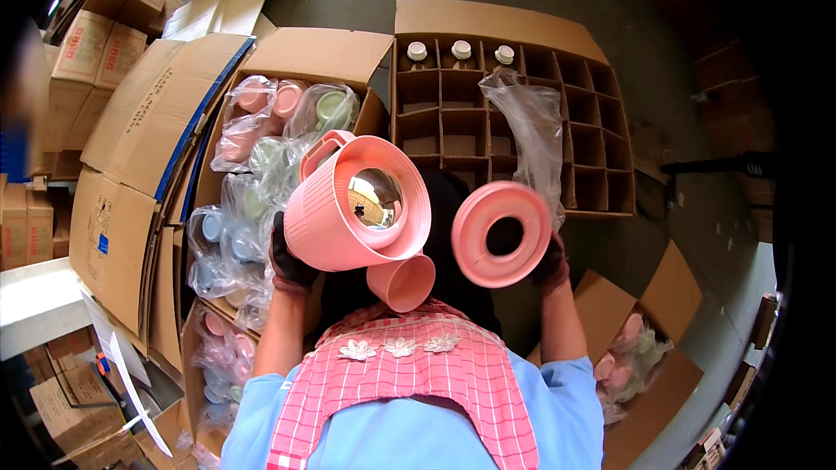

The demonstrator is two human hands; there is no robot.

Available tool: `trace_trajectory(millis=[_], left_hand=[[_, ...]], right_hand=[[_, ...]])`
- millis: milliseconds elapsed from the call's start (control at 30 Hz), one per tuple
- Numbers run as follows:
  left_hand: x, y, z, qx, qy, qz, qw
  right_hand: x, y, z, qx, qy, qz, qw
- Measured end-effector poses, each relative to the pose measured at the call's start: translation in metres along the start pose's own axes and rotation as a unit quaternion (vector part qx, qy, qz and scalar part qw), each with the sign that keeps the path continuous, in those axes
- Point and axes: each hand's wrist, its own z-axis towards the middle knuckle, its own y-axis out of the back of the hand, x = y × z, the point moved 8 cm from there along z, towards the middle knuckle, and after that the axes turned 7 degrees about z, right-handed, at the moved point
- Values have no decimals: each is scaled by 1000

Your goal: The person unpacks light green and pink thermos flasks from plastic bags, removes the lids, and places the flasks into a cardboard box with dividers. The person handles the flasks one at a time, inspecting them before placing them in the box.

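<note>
My left hand [293,257], in a dark glove, is closed on the side of a pink jug [324,224] with a loop handle. The jug is tilted so its round opening faces up, and a mirror-like silver surface [376,198] shows inside. A pink cup [402,285] sits just below the jug's rim; what supports it is hidden. My right hand [552,263], also gloved, grips the edge of a pink ring-shaped part [470,237] with a large hole in its middle. Behind that ring, a clear plastic bag [531,122] stretches up from beside my right hand; whether I hold it is hidden.
Ahead stands a divided cardboard box [512,183] with several white-capped bottles [461,54] in its far row. An open carton on the left holds bagged pink, green and blue parts [252,178]. Flattened cardboard [122,226] leans beside it. Another open carton [649,392] is at right.
</note>
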Motion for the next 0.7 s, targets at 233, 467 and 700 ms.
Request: trace_trajectory(millis=[233, 467, 700], left_hand=[[3, -6, -3, 8, 39, -136, 990], [-4, -12, -7, 71, -2, -186, 980], [17, 3, -5, 23, 66, -232, 970]], right_hand=[[-12, -99, -8, -66, 214, -712, 666], [-88, -137, -36, 149, 121, -887, 420], [-60, -131, -30, 45, 303, -835, 458]])
